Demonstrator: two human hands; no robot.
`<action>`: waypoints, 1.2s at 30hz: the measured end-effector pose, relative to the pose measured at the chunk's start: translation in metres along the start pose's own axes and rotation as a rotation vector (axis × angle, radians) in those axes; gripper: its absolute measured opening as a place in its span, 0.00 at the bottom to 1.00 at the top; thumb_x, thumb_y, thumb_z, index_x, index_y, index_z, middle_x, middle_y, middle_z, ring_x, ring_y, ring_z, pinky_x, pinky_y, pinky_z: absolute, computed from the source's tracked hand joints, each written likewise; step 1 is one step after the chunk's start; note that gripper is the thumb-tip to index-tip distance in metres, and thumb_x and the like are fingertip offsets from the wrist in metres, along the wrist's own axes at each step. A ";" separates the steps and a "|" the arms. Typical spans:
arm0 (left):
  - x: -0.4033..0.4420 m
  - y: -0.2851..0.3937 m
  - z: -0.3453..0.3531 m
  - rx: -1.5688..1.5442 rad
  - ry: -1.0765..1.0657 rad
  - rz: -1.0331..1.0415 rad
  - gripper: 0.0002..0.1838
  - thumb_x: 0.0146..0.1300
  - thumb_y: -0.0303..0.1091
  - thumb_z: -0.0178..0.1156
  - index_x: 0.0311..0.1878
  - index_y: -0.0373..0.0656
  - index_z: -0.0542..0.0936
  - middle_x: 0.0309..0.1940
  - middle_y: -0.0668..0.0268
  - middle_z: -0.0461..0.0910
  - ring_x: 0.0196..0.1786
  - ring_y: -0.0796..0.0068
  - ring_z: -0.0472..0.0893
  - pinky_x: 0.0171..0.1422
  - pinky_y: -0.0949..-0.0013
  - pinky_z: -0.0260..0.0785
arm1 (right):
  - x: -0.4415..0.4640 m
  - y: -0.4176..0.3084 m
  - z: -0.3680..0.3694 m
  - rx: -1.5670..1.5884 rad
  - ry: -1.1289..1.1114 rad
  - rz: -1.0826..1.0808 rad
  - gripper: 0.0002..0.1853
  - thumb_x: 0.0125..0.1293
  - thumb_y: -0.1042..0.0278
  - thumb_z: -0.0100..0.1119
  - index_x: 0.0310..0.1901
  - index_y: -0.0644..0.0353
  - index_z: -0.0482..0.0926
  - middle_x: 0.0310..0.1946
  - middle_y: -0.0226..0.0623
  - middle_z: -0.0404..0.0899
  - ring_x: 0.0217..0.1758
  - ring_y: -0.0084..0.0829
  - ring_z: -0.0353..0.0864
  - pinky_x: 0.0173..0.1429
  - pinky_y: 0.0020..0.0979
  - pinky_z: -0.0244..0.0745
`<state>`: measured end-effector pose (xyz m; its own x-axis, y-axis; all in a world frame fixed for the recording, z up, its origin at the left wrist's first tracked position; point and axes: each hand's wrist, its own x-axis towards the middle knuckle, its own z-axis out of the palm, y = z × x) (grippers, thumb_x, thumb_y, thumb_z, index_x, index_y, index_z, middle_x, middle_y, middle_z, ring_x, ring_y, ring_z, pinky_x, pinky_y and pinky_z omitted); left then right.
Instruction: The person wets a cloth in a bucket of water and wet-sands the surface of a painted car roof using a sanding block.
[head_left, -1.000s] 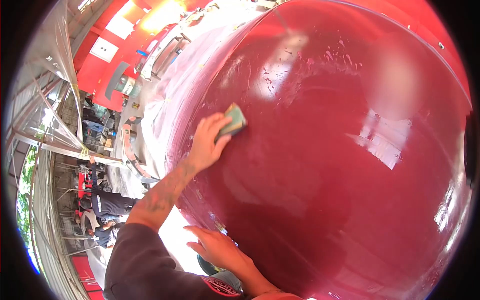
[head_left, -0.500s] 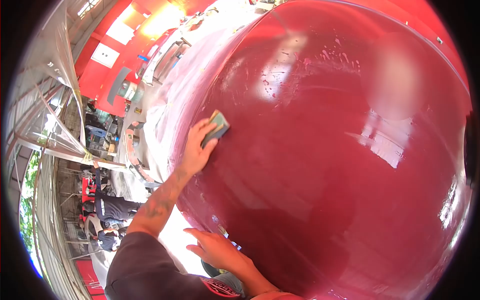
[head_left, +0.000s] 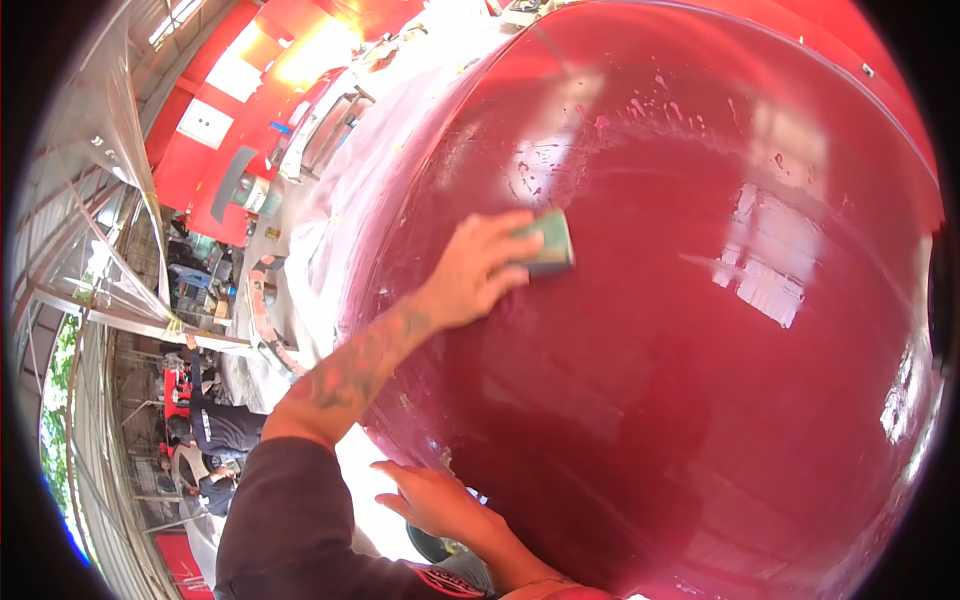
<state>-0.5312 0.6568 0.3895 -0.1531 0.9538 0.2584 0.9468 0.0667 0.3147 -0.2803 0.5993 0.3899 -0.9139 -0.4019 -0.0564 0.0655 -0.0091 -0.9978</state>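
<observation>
My left hand [head_left: 480, 265] is closed around a small green block with a dark lower side, which looks like a sanding block [head_left: 553, 243]. The block lies against a large, glossy dark-red car panel [head_left: 620, 380], left of its middle. Wet streaks and droplets show on the upper part of the panel. My right hand [head_left: 435, 500] is at the panel's lower left edge, fingers stretched out and nothing held. Whether it presses on the panel I cannot tell.
Pale sheeting [head_left: 385, 150] runs along the panel's left edge. Further left, a loose curved part [head_left: 265, 310] lies on the floor, and a person in dark clothes [head_left: 225, 428] is in the background. Clear plastic [head_left: 115, 110] hangs at the far left.
My left hand has moved right across the red panel with the block, away from the panel's left edge. The right hand has stayed nearly still.
</observation>
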 end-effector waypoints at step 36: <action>0.095 0.001 0.024 0.095 0.096 -0.015 0.25 0.65 0.36 0.64 0.66 0.51 0.79 0.64 0.55 0.75 0.65 0.53 0.74 0.73 0.55 0.63 | -0.003 -0.004 0.001 -0.075 -0.030 0.020 0.25 0.74 0.56 0.56 0.68 0.56 0.68 0.56 0.52 0.80 0.58 0.53 0.80 0.57 0.52 0.76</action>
<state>-0.5383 0.7541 0.3921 -0.1898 0.9203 0.3419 0.9661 0.1130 0.2321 -0.2776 0.5991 0.3938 -0.9005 -0.4281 -0.0765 0.0525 0.0678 -0.9963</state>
